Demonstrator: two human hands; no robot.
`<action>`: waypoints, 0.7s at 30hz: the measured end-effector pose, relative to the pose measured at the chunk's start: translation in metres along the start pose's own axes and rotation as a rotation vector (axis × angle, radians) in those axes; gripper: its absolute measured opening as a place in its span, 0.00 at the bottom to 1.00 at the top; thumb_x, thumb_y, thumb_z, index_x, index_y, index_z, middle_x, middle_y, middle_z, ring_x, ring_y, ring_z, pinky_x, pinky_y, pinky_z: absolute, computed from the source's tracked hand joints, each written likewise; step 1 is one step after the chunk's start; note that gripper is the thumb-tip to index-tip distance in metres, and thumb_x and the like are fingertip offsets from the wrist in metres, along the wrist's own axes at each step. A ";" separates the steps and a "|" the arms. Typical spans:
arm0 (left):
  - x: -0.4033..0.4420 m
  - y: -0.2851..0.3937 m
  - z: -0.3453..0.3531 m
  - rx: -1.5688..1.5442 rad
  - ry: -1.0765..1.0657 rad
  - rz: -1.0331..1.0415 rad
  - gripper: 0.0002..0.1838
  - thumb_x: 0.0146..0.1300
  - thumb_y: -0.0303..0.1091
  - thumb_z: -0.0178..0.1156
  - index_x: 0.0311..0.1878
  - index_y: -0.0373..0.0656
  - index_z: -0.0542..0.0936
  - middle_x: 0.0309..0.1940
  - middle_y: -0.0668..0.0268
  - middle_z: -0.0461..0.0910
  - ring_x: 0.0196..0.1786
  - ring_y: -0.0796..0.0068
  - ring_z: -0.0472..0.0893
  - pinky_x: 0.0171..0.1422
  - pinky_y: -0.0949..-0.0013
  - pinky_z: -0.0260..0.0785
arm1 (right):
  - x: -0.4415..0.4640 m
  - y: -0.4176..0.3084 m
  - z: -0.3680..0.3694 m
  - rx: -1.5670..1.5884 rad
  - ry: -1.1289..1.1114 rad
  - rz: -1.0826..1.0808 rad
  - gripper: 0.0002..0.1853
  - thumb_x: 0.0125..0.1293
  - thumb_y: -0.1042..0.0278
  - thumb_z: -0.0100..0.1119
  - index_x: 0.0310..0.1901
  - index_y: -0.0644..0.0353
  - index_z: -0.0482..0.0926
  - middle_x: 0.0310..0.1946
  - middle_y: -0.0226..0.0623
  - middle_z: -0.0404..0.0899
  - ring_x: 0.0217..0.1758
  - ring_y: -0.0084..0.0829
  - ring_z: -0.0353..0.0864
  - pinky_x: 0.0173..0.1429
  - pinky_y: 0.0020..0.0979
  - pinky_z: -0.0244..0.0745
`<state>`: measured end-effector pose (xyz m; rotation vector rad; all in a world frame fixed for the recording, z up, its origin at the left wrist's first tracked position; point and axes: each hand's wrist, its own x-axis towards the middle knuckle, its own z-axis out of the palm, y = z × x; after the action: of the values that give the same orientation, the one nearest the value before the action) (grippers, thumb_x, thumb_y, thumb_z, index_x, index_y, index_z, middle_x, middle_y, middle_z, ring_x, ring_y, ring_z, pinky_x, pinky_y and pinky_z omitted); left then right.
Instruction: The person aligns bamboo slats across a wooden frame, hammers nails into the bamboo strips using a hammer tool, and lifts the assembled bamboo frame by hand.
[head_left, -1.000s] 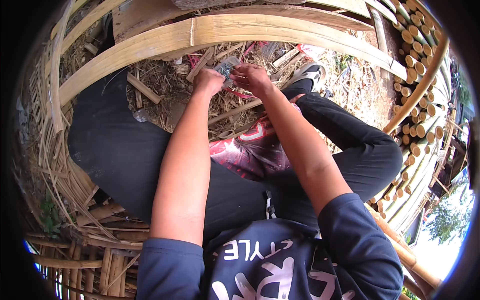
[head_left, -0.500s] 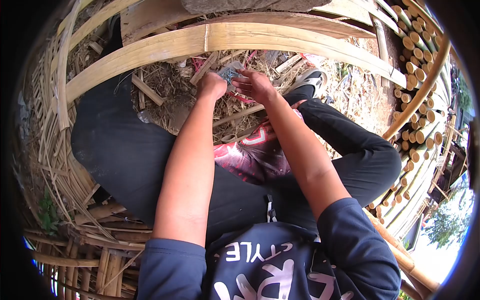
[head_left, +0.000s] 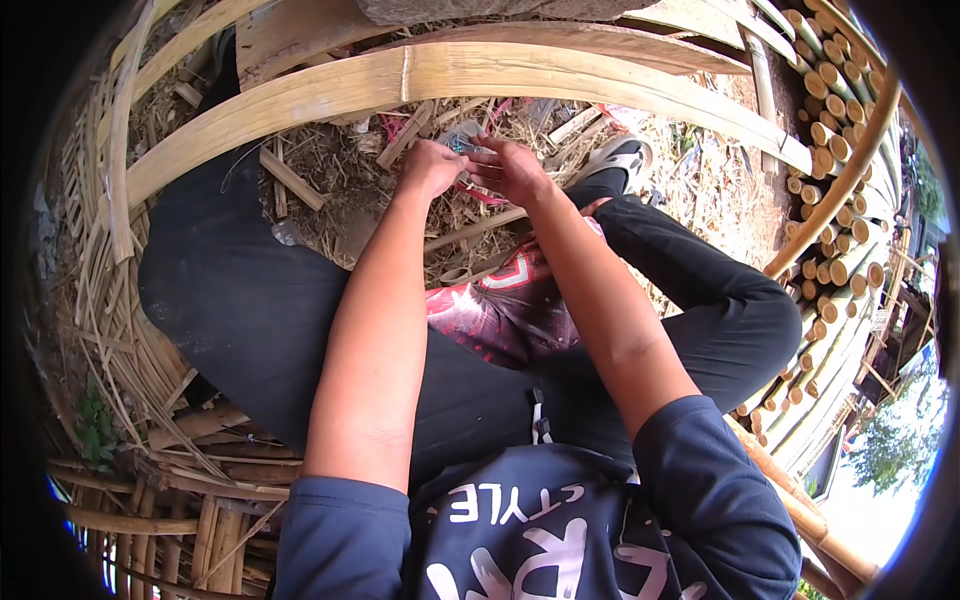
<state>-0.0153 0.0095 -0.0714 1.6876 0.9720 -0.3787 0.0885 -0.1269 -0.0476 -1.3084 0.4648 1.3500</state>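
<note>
Both my hands are close together just below the curved bamboo strip (head_left: 440, 73). My left hand (head_left: 432, 168) is closed, its fingertips hidden against a clear plastic bag (head_left: 462, 133) with small bluish pieces in it. Beside it, my right hand (head_left: 510, 172) has its fingers curled towards the left hand and the bag; whatever lies between the fingers is too small to make out. The two hands nearly touch at the fingertips.
Bamboo scraps (head_left: 292, 180) and shavings litter the ground around the hands. A stack of cut bamboo poles (head_left: 835, 150) stands at the right. A shoe (head_left: 622, 160) is right of the hands, and patterned red cloth (head_left: 515, 305) lies between my legs.
The view shifted slightly, lowering the bamboo strip and hands in the picture since the first frame. My hands have drawn closer together, covering more of the bag's lower part.
</note>
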 end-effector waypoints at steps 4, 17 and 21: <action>0.005 -0.003 0.001 0.037 0.046 -0.004 0.10 0.58 0.41 0.72 0.38 0.46 0.91 0.36 0.57 0.89 0.41 0.62 0.89 0.51 0.63 0.79 | 0.003 0.001 0.000 0.050 -0.023 -0.003 0.19 0.73 0.61 0.60 0.61 0.59 0.75 0.50 0.46 0.83 0.48 0.37 0.86 0.52 0.36 0.83; -0.009 0.013 -0.005 0.013 0.124 0.117 0.09 0.59 0.39 0.71 0.36 0.44 0.90 0.34 0.58 0.89 0.39 0.63 0.88 0.47 0.63 0.78 | 0.008 0.001 -0.005 0.119 -0.111 -0.013 0.23 0.75 0.59 0.57 0.67 0.60 0.71 0.51 0.49 0.80 0.50 0.37 0.84 0.52 0.35 0.84; -0.004 0.011 -0.005 -0.088 0.194 0.220 0.06 0.62 0.33 0.70 0.38 0.41 0.89 0.30 0.63 0.87 0.32 0.73 0.84 0.39 0.68 0.75 | 0.006 0.001 -0.003 0.139 -0.137 0.010 0.23 0.76 0.60 0.55 0.67 0.60 0.69 0.51 0.49 0.81 0.49 0.36 0.84 0.50 0.35 0.85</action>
<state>-0.0106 0.0113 -0.0594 1.7523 0.9160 -0.0268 0.0904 -0.1269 -0.0540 -1.0939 0.4630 1.3802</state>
